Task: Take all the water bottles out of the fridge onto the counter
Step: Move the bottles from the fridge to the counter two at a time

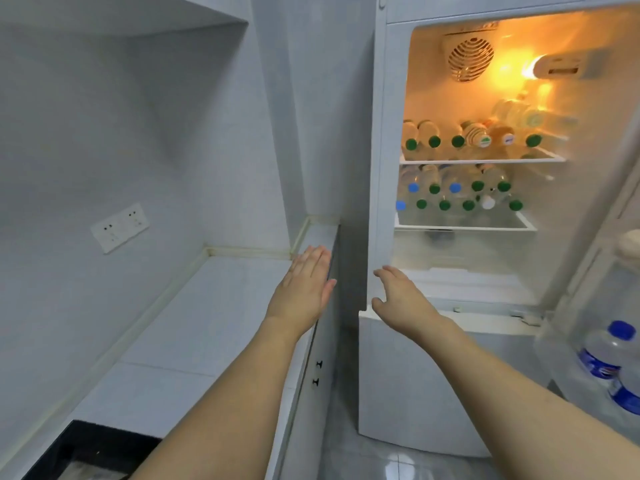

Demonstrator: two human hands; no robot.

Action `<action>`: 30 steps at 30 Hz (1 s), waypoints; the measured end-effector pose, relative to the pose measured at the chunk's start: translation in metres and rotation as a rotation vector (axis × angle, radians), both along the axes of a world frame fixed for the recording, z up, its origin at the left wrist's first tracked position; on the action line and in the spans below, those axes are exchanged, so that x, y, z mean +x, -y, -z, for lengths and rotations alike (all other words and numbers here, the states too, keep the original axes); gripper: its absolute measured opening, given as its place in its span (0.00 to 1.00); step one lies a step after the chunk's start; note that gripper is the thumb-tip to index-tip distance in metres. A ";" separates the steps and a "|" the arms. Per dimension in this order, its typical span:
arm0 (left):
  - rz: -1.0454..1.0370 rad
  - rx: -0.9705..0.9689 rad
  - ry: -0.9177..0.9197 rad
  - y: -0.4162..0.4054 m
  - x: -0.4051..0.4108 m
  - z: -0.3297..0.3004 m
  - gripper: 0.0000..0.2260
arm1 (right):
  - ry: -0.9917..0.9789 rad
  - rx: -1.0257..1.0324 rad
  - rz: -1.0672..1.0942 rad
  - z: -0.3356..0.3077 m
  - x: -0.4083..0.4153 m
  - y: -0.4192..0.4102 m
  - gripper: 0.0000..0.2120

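**Bottles in fridge, both hands free**

Bottles [474,140] lying on their sides, caps facing outward, on two shelves of fridge [381,168] at 2 o'clock of view. Upper shelf [485,160]: one row, mostly green caps, two white-labelled ends among them, one more bottle stacked on top toward 3 o'clock near lit lamp [540,67]. Lower shelf [464,226]: two stacked rows, green caps with several blue and one white. Fridge door [595,258] swung wide at 3 o'clock; door bottles [604,348] with blue caps and blue labels upright in its rack at 4 o'clock. Round fan grille [471,58] on back wall at 1 o'clock.

Left hand [306,285] at centre of view, fingers straight and together, thumb out, holding nothing, over far edge of counter [214,306]; contact with counter not discernible. Right hand [401,296] just toward 3 o'clock of left, fingers relaxed and slightly spread, empty, in front of fridge's lower left corner, below both shelves, well apart from bottles.

Counter running from 7 o'clock to centre, white-tiled. Socket [119,226] on wall at 9 o'clock. Dark hob [86,452] corner at 7 o'clock. Two dark knobs [318,372] on cabinet front below counter edge.
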State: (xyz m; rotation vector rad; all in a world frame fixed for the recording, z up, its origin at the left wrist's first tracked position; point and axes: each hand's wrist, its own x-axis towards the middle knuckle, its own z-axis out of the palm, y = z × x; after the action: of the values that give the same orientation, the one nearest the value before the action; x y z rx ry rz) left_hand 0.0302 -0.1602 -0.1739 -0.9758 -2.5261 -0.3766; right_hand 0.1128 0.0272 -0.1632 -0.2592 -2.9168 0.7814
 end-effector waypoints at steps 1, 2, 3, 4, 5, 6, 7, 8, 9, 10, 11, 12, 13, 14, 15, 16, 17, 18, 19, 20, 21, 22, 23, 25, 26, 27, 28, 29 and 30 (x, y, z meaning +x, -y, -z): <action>0.020 0.007 -0.009 -0.021 -0.008 -0.003 0.25 | -0.007 -0.002 0.021 -0.003 -0.006 -0.019 0.28; 0.041 0.019 -0.003 -0.038 -0.015 -0.006 0.25 | -0.021 -0.002 0.034 -0.006 -0.012 -0.035 0.28; 0.058 0.020 0.000 -0.056 -0.022 -0.009 0.25 | -0.029 -0.001 0.050 -0.010 -0.017 -0.052 0.28; 0.078 0.019 -0.003 -0.079 -0.031 -0.012 0.25 | -0.041 0.002 0.067 -0.014 -0.024 -0.073 0.28; 0.089 0.016 -0.008 -0.099 -0.039 -0.016 0.25 | -0.051 0.006 0.082 -0.020 -0.029 -0.092 0.28; 0.101 0.023 -0.011 -0.116 -0.047 -0.020 0.26 | -0.065 0.006 0.096 -0.024 -0.035 -0.108 0.27; 0.121 0.031 -0.021 -0.135 -0.056 -0.025 0.26 | -0.079 0.006 0.110 -0.030 -0.041 -0.127 0.27; 0.147 0.039 -0.037 -0.154 -0.063 -0.031 0.25 | -0.095 0.007 0.122 -0.035 -0.048 -0.146 0.27; 0.175 0.041 -0.060 -0.172 -0.070 -0.037 0.25 | -0.110 0.006 0.138 -0.041 -0.054 -0.162 0.27; 0.204 0.043 -0.092 -0.191 -0.078 -0.043 0.24 | -0.136 0.009 0.157 -0.046 -0.060 -0.181 0.26; 0.222 0.042 -0.121 -0.209 -0.085 -0.050 0.25 | -0.161 0.009 0.178 -0.052 -0.066 -0.198 0.26; 0.235 0.045 -0.147 -0.225 -0.089 -0.057 0.25 | -0.192 0.003 0.195 -0.057 -0.071 -0.212 0.25; 0.246 0.060 -0.170 -0.242 -0.095 -0.066 0.24 | -0.231 -0.001 0.214 -0.063 -0.076 -0.227 0.24; 0.260 0.079 -0.193 -0.258 -0.100 -0.072 0.23 | -0.273 -0.009 0.232 -0.067 -0.083 -0.241 0.23; 0.271 0.087 -0.215 -0.273 -0.105 -0.080 0.23 | -0.312 -0.018 0.252 -0.072 -0.088 -0.253 0.22; 0.286 0.087 -0.235 -0.287 -0.110 -0.085 0.23 | -0.356 -0.025 0.268 -0.076 -0.095 -0.264 0.21; 0.302 0.085 -0.257 -0.301 -0.117 -0.091 0.24 | -0.395 -0.028 0.284 -0.080 -0.102 -0.275 0.21; 0.315 0.084 -0.271 -0.313 -0.124 -0.097 0.24 | -0.435 -0.037 0.303 -0.084 -0.109 -0.284 0.21; 0.320 0.086 -0.283 -0.326 -0.133 -0.103 0.24 | -0.465 -0.056 0.331 -0.089 -0.116 -0.294 0.20; 0.327 0.089 -0.284 -0.339 -0.144 -0.109 0.23 | -0.497 -0.078 0.363 -0.092 -0.126 -0.305 0.20; 0.336 0.087 -0.279 -0.352 -0.154 -0.116 0.23 | -0.530 -0.097 0.394 -0.097 -0.134 -0.316 0.20; 0.346 0.083 -0.275 -0.362 -0.164 -0.121 0.23 | -0.565 -0.111 0.419 -0.101 -0.143 -0.326 0.19; 0.360 0.071 -0.272 -0.377 -0.176 -0.128 0.23 | -0.599 -0.111 0.444 -0.106 -0.154 -0.340 0.19; 0.378 0.048 -0.271 -0.401 -0.198 -0.139 0.25 | -0.648 -0.083 0.483 -0.115 -0.171 -0.364 0.20; 0.386 0.034 -0.274 -0.413 -0.208 -0.142 0.25 | -0.656 -0.079 0.512 -0.119 -0.179 -0.376 0.21; 0.386 0.016 -0.277 -0.424 -0.218 -0.146 0.26 | -0.645 -0.090 0.552 -0.124 -0.186 -0.387 0.22; 0.384 -0.007 -0.284 -0.436 -0.228 -0.149 0.26 | -0.638 -0.099 0.589 -0.128 -0.193 -0.399 0.23; 0.386 -0.029 -0.295 -0.449 -0.239 -0.151 0.26 | -0.631 -0.096 0.614 -0.131 -0.201 -0.411 0.25; 0.395 -0.048 -0.294 -0.460 -0.249 -0.153 0.26 | -0.627 -0.086 0.627 -0.134 -0.209 -0.423 0.26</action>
State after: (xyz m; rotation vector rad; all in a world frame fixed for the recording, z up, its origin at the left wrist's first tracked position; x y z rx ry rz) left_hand -0.2189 0.2997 -0.0212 -1.4382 -2.0849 -0.2612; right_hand -0.0967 0.4503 -0.0289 -0.7346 -2.0440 0.7069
